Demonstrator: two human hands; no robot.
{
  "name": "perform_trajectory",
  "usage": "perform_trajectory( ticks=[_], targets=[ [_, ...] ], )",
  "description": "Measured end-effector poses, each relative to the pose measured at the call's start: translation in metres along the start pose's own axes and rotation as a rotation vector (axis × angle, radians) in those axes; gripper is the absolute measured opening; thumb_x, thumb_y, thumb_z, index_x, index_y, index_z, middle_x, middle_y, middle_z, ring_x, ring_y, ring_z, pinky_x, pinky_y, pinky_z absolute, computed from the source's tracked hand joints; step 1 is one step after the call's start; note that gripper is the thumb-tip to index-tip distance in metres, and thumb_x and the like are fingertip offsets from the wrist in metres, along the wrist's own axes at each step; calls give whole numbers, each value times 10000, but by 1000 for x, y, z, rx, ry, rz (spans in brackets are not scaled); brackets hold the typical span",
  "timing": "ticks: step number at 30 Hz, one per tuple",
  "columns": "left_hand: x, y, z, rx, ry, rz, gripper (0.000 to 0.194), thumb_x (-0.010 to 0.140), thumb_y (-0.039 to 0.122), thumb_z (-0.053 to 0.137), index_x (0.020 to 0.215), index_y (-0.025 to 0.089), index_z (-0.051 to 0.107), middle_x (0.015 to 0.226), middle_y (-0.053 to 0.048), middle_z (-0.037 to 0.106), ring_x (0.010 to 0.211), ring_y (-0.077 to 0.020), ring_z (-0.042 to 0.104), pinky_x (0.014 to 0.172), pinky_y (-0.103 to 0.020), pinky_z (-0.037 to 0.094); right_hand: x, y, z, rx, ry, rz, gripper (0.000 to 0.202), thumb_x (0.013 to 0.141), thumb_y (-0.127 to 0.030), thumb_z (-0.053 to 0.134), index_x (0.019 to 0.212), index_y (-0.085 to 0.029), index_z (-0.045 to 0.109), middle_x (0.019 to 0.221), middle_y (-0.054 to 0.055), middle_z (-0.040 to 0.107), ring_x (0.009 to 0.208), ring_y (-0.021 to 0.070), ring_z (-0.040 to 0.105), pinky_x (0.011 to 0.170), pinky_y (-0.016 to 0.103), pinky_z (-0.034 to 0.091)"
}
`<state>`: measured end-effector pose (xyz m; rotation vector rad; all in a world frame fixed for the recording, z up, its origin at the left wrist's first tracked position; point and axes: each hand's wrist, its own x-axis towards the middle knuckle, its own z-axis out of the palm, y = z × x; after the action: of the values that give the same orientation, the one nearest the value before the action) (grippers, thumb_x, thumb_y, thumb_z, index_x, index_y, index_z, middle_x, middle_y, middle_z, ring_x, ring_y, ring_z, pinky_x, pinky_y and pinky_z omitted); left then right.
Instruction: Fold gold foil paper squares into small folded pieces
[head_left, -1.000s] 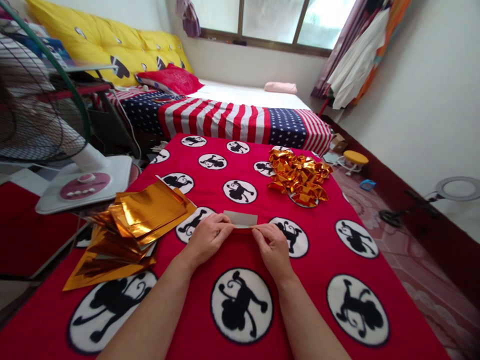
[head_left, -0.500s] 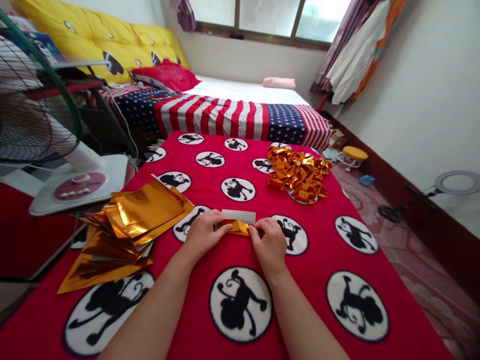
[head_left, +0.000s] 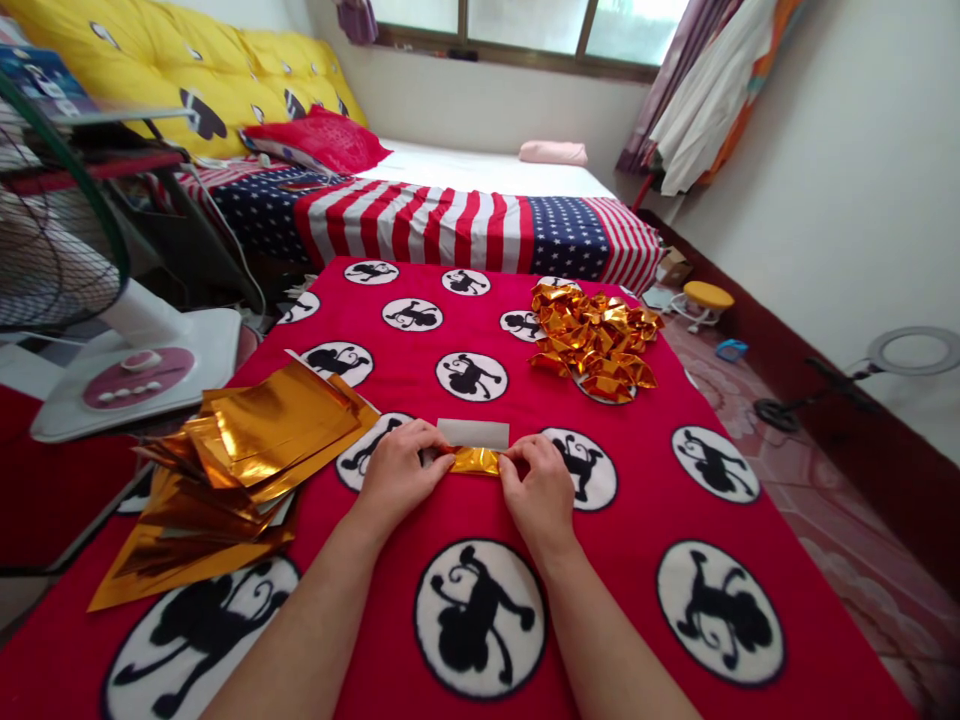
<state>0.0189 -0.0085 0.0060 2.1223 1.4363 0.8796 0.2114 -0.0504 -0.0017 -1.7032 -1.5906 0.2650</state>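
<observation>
A sheet of gold foil paper [head_left: 475,461], partly folded with its white back showing along the far side, lies on the red cloth before me. My left hand [head_left: 403,468] pinches its left end between thumb and fingers. At the right end, my right hand [head_left: 537,484] grips it the same way. To the left is a loose stack of flat gold foil sheets [head_left: 277,425], fanned and overlapping. Farther off on the right sits a heap of folded gold foil pieces [head_left: 596,340].
The table is covered by a red cloth [head_left: 607,600] with black monkey figures in white circles. A fan [head_left: 142,330] with a white base stands at the left edge. Behind the table is a bed with a striped and starred cover [head_left: 420,220]. A yellow stool [head_left: 708,295] stands on the floor.
Both hands stay at the foil paper's ends, barely moved. The gold strip between them looks flatter and more evenly lit. The whole view has shifted slightly.
</observation>
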Motion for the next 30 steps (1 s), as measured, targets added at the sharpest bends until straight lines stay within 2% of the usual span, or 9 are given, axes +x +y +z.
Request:
perform_trajectory(
  ticks=[4,12,20,30],
  targets=[
    [0,0,1,0,4,-21,31,741,232,685,739,203,697,852,-30,678,810,-181,617,759,-306,463,1,-1,1,-24,5,35,134,811,-207,604,684,-212,564,835,29,593,831,193,550,758,323,421],
    [0,-2,1,-22,22,-38,33,728,229,690,714,199,694,870,-26,675,837,-178,626,784,-303,476,3,-3,1,-93,-6,69,129,797,-187,589,673,-208,559,840,17,583,832,181,555,738,305,405],
    [-1,-5,0,-8,41,-45,215,815,247,582,620,187,652,896,-31,681,830,-166,631,789,-304,474,3,-4,0,-85,-17,91,132,812,-206,605,684,-206,576,848,10,589,847,176,558,747,298,404],
    [-1,-6,3,23,74,-34,212,757,204,605,546,185,589,882,-29,681,801,-159,630,758,-294,477,4,-3,0,-80,-32,108,148,833,-195,572,686,-205,561,859,10,593,859,176,556,753,299,391]
  ],
)
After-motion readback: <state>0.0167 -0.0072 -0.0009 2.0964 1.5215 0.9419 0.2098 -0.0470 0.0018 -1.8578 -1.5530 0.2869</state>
